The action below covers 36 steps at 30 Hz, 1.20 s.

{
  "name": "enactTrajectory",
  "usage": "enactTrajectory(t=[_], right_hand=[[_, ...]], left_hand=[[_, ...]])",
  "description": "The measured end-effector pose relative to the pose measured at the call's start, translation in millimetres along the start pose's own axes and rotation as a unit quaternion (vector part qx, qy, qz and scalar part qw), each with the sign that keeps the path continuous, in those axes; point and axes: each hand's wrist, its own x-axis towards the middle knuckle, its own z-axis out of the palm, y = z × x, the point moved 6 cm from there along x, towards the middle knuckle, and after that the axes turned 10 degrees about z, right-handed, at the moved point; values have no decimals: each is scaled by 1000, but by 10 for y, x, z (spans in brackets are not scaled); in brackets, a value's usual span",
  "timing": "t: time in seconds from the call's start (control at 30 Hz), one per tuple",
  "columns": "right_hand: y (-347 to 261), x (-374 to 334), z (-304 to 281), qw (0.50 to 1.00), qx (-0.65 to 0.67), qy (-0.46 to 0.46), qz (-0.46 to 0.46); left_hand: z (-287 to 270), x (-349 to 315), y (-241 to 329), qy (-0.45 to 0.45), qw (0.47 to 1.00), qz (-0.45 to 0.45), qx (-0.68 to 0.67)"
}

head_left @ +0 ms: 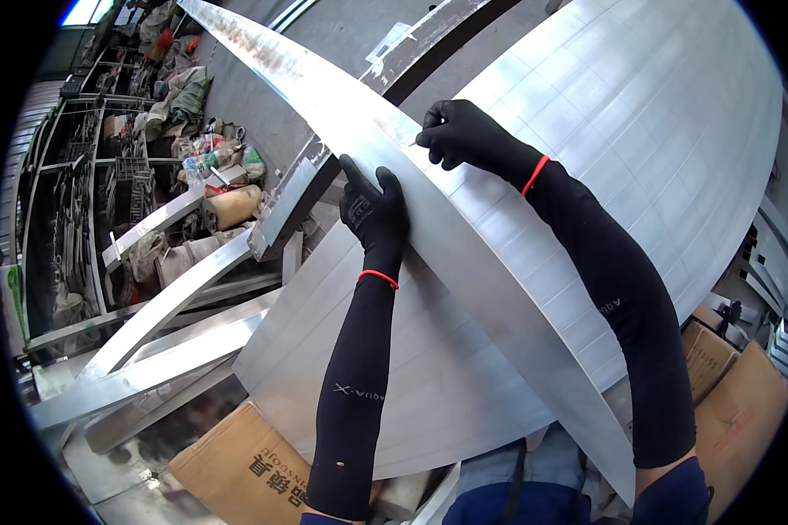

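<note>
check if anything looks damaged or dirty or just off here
The long metal bar under the gloved left hand has brownish smudges toward its far end, unlike its cleaner near stretch. Beyond it, the dark-sided beam shows patchy white flakes, perhaps peeling coating. The left sleeve has a small pale spot, possibly a hole.

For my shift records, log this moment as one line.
Left hand: against long metal bar | right hand: pinched closed above lined metal sheet | any held item: unclear

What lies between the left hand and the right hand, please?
In the head view, a long silvery metal bar runs between the left hand and the right hand.
</note>
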Motion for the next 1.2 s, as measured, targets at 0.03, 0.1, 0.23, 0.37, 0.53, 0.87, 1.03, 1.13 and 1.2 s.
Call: enactTrajectory(t=[0.03, 0.1, 0.23, 0.37, 0.53, 0.87, 1.03, 1.13, 1.2], right_hand=[[-26, 2, 38, 1000, 8, -10, 5], [-68, 36, 89, 998, 47, -30, 18], [-80, 133, 104, 994, 85, -54, 38], [-23, 20, 173, 997, 21, -75, 30], [-108, -178, 76, 996, 24, -71, -47], [-113, -78, 222, 997, 35, -64, 27], [-121, -35, 417, 994, -5, -81, 69], [-119, 58, 361, 993, -70, -95, -7], [-117, 84, 383, 992, -72, -94, -30]], left_hand=[[3, -17, -28, 35, 999, 23, 15], [-20, 5, -55, 70, 996, 49, 32], [-40, 77, -42, 73, 995, 56, 40], [-9, 4, -78, 73, 996, 47, 29], [-10, 5, 55, -20, 999, -20, -15], [44, -1, -19, 82, 995, 56, 22], [57, 8, -42, 72, 995, 54, 38], [36, 3, 11, 72, 995, 59, 27], [20, -1, 24, 53, 997, 44, 26]])
